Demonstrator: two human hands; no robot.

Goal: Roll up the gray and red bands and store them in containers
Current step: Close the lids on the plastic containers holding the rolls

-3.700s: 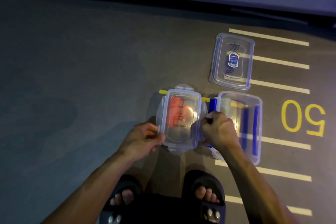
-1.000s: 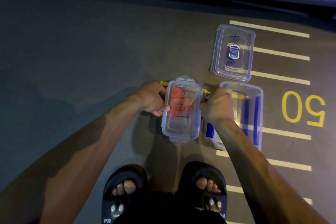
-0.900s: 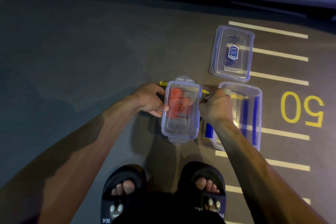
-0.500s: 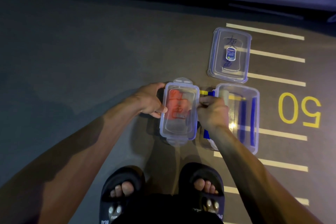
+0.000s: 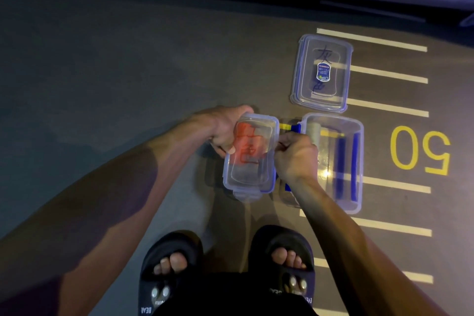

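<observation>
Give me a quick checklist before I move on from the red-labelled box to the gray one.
1. Lid on red-labelled container: ok.
2. Side clips latched: cannot tell; left hand and right hand cover both long sides.
3. Near-end clip: not ok, it looks still flipped out.
4. Gray roll inside open container: ok.
5. Gray-labelled lid off, lying on the floor beyond the open container: ok, within view.

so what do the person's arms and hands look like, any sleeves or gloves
Both arms are bare to the frame's edge: no sleeves, gloves, watch or rings show on the left hand or the right hand. The only clothing in view is a pair of dark open-toed slides.
</observation>
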